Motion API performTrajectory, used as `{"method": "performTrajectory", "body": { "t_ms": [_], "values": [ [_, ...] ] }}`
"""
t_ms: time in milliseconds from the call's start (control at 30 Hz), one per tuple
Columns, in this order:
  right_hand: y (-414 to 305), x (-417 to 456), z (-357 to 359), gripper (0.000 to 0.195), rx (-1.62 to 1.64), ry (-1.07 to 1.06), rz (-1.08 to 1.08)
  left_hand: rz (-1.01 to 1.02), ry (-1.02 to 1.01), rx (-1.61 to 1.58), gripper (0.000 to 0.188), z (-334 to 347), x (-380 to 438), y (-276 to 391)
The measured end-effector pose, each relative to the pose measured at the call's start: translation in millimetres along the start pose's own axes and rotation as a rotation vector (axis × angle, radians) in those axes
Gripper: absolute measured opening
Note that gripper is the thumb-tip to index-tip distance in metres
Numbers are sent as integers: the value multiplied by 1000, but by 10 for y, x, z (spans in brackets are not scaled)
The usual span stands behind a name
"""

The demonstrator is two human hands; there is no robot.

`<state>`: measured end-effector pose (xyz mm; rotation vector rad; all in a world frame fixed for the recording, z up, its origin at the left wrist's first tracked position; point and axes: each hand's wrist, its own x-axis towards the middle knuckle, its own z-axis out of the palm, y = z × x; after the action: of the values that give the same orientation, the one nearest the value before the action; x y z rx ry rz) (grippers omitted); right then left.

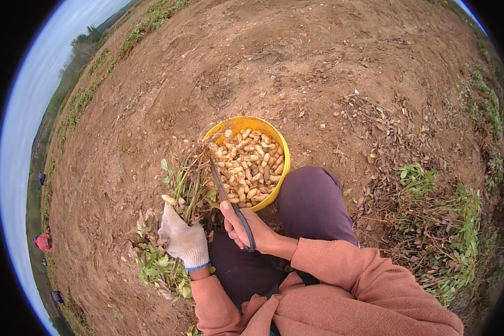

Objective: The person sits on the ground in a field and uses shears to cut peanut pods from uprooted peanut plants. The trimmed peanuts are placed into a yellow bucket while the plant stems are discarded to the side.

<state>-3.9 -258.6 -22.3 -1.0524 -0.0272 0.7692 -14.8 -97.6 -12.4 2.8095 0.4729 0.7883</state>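
My left hand (182,237), in a white knit glove, grips the stems of a bunch of peanut plants (187,182). Their roots lean over the left rim of a yellow bucket (286,168), and leaves hang below the glove. Many unshelled peanuts (252,164) lie in the bucket. Bare, my right hand (245,231) is shut on the black handle of scissors or shears (220,182); the blades point up along the bucket's left side, against the roots. Whether the blades are apart is hard to tell.
Pulled peanut plants (437,235) lie heaped on the right, with dry leaves (386,130) scattered above them. My knee (315,201) is close to the bucket's lower right side. Brown soil surrounds the bucket. At the far left edge, a person in red (43,242) is in the distance.
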Motion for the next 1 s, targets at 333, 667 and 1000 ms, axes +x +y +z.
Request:
{"method": "performTrajectory", "body": {
  "t_ms": [333, 667, 1000],
  "values": [
    [-97, -37, -6, 77, 260, -120, 100, 13, -40, 12, 65, -9, -10, 5],
    [-133, 76, -25, 76, 115, -12, 110, 1, -26, 97, 65, -23, -44, 43],
    [-197, -67, -63, 73, 504, -99, 208, 40, -28, 28, 61, 13, -32, -3]
  ]
}}
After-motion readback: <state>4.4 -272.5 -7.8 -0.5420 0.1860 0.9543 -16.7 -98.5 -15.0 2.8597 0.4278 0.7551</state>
